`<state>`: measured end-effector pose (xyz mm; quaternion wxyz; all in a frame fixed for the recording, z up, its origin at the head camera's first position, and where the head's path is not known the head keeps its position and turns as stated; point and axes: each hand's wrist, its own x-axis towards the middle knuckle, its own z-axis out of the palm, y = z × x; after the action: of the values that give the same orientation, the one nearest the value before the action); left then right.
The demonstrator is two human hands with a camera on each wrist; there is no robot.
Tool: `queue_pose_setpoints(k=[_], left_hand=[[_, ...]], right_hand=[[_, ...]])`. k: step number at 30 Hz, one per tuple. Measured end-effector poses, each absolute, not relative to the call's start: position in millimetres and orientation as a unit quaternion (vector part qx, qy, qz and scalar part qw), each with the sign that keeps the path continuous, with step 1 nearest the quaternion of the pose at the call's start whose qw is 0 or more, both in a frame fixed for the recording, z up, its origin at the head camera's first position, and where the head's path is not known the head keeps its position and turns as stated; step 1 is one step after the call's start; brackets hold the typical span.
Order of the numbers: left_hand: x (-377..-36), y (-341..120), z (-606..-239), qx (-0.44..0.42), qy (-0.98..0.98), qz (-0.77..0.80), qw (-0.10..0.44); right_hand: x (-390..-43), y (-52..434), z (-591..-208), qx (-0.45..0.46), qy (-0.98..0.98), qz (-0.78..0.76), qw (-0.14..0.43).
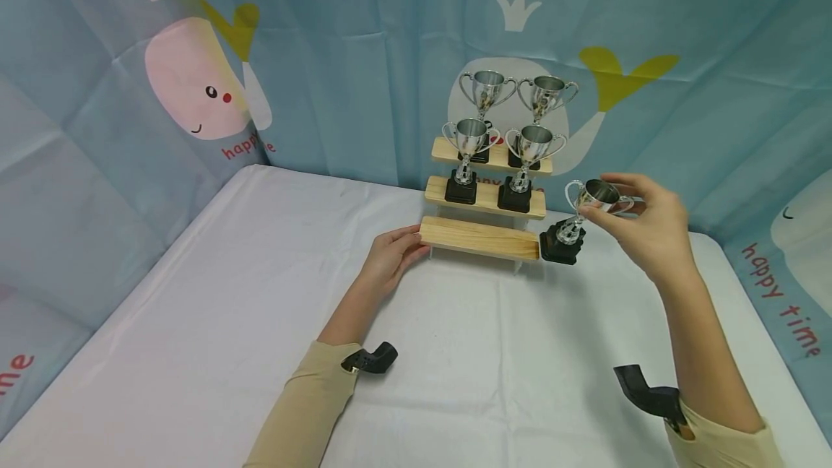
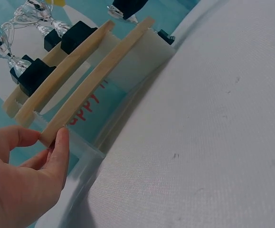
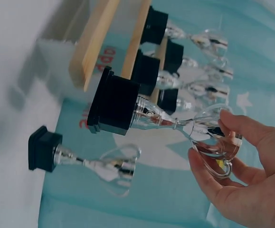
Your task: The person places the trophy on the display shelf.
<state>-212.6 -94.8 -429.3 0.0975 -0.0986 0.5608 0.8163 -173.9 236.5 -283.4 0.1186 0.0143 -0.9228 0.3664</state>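
Observation:
My right hand (image 1: 656, 226) grips a small silver trophy cup (image 3: 208, 135) by its bowl and handle. The cup tilts slightly, its black base (image 1: 562, 243) close by the right end of the lowest board. That board (image 1: 481, 237) belongs to a three-step wooden display stand with clear side supports. At its left end, my left hand (image 1: 392, 258) pinches the lowest board between thumb and fingers. Two trophies stand on the middle step (image 1: 484, 197), one of them a right-hand cup (image 1: 534, 144). Two more stand on the top step (image 1: 444, 149). The lowest board is bare.
In the right wrist view another trophy (image 3: 111, 170) stands on the white-covered table beyond the held one; the head view hides it behind my right hand. A blue printed curtain (image 1: 338, 71) hangs close behind the stand.

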Motion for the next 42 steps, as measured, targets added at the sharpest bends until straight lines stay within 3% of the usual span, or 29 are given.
queue_pose_setpoints(k=[16,42], left_hand=[[-212.8,-96.3,-429.0,-0.097,0.556,0.819,0.103],[-212.7,-98.2,-429.1,-0.084,0.561,0.817,0.102]], right_hand=[[-180.2,195.4,-280.5,0.060,-0.907,0.396,0.128],[-191.7,146.4,-278.3,0.082,-0.893,0.433,0.092]])
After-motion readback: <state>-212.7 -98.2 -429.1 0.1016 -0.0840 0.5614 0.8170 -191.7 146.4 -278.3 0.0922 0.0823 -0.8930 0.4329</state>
